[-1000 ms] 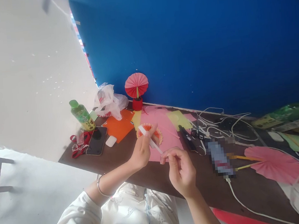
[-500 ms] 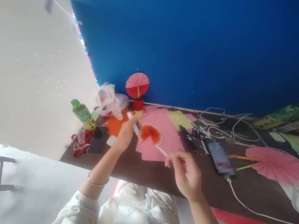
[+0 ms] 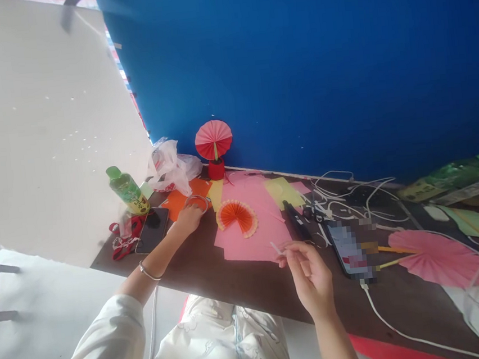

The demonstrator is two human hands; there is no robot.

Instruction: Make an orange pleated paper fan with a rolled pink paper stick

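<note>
A pleated orange paper fan with a pale scalloped rim (image 3: 237, 219) lies spread on pink paper sheets (image 3: 265, 233). Over the orange paper (image 3: 176, 203), my left hand (image 3: 188, 218) is closed on the near side of what looks like a roll of clear tape (image 3: 202, 199). Its fingertips are partly hidden. My right hand (image 3: 307, 271) pinches a short whitish strip (image 3: 276, 248), likely tape, between thumb and fingers. This strip stands apart from the fan, just to its lower right.
A green bottle (image 3: 128, 191), a dark phone (image 3: 153, 228) and a plastic bag (image 3: 170, 166) sit at the left. Behind stands a round pink-and-red paper fan (image 3: 213, 139). On the right are white cables (image 3: 376, 194), another phone (image 3: 350, 250) and a large pink fan (image 3: 439, 253).
My left hand has moved left and down to the orange paper with the tape roll. My right hand has shifted right with the strip, which has come away from the fan's lower edge.
</note>
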